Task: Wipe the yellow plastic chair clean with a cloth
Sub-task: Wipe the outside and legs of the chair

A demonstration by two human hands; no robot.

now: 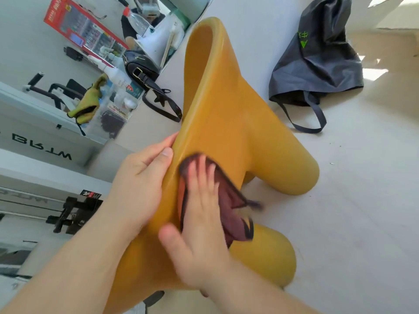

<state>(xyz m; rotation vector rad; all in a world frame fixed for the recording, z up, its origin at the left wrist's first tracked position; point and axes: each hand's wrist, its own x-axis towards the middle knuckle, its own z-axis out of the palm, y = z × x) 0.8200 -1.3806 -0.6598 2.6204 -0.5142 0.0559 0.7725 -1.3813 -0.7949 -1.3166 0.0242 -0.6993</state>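
The yellow plastic chair [226,105] lies tilted across the middle of the view, with its rounded legs pointing right. My left hand [140,177] grips its left rim, thumb on the outer face and fingers wrapped over the edge. My right hand [201,223] lies flat with straight fingers on a dark maroon cloth [229,200] and presses it against the chair's outer surface near that rim. The hand and cloth are blurred. Part of the cloth hangs loose to the right, between the two legs.
A grey tote bag [317,62] lies on the pale floor at the upper right. At the upper left are a black handbag [140,69], spray bottles, a red box [84,30] and a green cloth [87,103]. White furniture stands on the left.
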